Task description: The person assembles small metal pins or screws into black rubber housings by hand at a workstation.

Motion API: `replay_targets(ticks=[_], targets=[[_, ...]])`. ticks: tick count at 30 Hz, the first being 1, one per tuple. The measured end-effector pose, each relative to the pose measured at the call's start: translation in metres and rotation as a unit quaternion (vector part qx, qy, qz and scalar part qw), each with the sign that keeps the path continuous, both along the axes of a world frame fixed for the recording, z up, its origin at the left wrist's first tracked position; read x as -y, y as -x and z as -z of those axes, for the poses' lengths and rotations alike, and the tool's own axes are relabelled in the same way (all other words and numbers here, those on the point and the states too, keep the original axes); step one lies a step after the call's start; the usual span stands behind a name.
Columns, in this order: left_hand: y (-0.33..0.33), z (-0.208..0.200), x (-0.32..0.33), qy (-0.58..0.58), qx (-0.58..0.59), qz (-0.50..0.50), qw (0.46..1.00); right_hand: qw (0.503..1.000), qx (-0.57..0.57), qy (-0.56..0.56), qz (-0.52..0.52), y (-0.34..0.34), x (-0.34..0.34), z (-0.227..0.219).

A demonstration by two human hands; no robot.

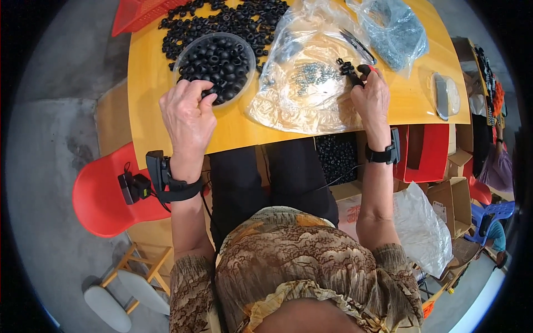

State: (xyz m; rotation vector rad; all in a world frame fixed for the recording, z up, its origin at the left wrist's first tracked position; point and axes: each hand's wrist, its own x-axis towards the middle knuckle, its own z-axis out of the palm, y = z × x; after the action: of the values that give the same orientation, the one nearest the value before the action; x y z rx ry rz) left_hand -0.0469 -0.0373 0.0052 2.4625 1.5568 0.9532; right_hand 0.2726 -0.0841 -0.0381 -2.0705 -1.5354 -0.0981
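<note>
At the near left rim of a clear round tub (176, 75), my left hand (189, 111) is closed in a pinch. Its thumb and forefinger meet over one of the small black round parts (219, 66) that fill the tub. My right hand (371, 95) is closed above a clear plastic bag (277, 108). A dark piece with a bit of red shows at its fingertips, beside a cluster of small black parts (346, 67); I cannot make out its kind. Small silvery metal pieces (316, 76) lie on the bag. Beyond them rests a dark slim tool (358, 46).
Many black ring-like parts (183, 26) lie spread across the yellow table (147, 105), next to a red basket (141, 14). A bag of metal pieces (397, 39) and a clear lidded box (444, 95) are at right. A red chair (100, 188) stands at left.
</note>
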Motion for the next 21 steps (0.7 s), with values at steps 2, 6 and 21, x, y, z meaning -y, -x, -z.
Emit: replay_targets(ticks=[2,6,21], targets=[[-0.001,-0.003,0.001,0.008,0.002,0.001,1.0,1.0,0.003,-0.017,0.008,0.0,0.005,-0.001],[-0.003,-0.005,0.001,0.003,0.009,0.002,1.0,0.998,-0.048,-0.044,-0.019,0.011,0.015,-0.013],[-0.008,-0.001,0.001,-0.039,0.005,-0.014,0.999,0.995,-0.008,0.037,-0.093,0.053,0.002,-0.003]])
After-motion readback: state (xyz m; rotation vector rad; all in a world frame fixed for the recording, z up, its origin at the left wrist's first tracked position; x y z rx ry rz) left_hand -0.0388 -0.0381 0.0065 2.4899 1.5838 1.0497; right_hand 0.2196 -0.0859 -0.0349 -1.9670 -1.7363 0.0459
